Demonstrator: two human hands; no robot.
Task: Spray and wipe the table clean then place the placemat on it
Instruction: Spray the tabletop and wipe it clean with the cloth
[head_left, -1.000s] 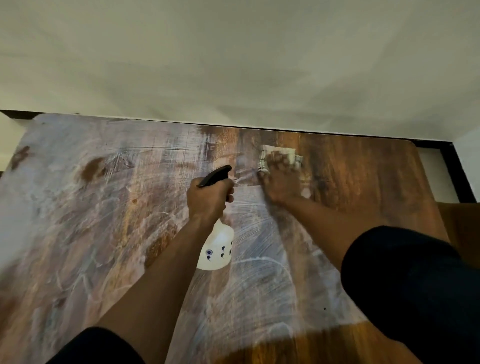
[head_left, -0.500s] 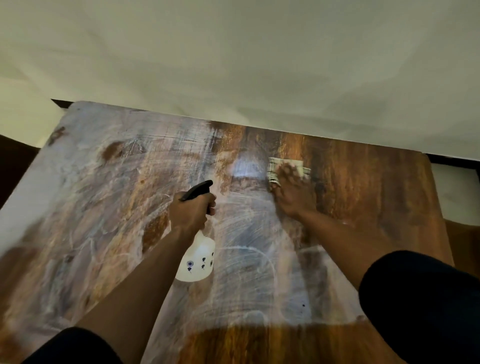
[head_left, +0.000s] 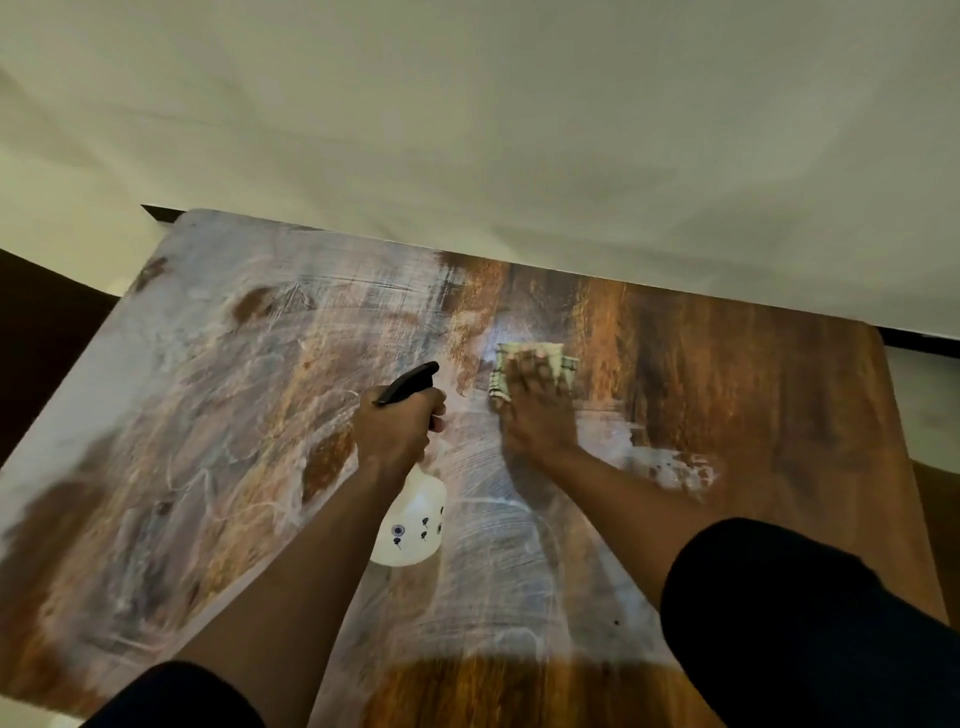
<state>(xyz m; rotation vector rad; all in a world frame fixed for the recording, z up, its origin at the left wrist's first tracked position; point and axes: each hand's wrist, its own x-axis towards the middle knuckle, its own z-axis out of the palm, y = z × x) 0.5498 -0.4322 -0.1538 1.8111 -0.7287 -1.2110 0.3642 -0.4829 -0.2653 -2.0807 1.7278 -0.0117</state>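
Tabletop: wood-grain surface, filling most of the head view, far edge running along a pale wall.
- Covered over the left and centre portions with whitish, streaked film; swirl and stroke marks visible in it.
- Bare brown on the far-right portion and along a strip at the near edge.
- Small foamy white patch lying just right of the right forearm.

Spray bottle: white body with small dark printed marks, black trigger head pointing toward the far right.
- Held above the centre of the tabletop, tilted, base toward the near side.
- Gripped at the neck by the left hand, fingers curled round it below the trigger.

Cloth: pale, checked, folded, lying flat on the tabletop at centre-far, at the border between filmed and bare wood.
- Pressed down by the right hand, fingers extended flat and spread over it; cloth edges showing beyond the fingertips on the left, right and far sides.
- Positioned just right of the bottle's trigger head, not touching it.

Dark sleeves at both upper arms, near edge of view.

Placemat: not visible.
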